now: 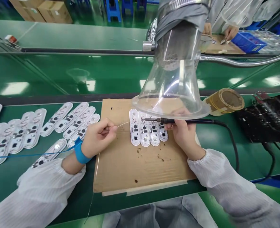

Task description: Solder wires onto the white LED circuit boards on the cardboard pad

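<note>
While right hand (183, 136) curls closed round soldering iron (200, 121), left hand (98, 138) pinches thin solder wire (123, 125).

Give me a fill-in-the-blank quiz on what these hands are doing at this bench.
The right hand holds a black-handled ____. The left hand pinches a thin ____. A blue strap circles the ____ wrist. The white circuit boards lie on a sheet of ____.

Missing words: soldering iron; wire; left; cardboard.
</note>
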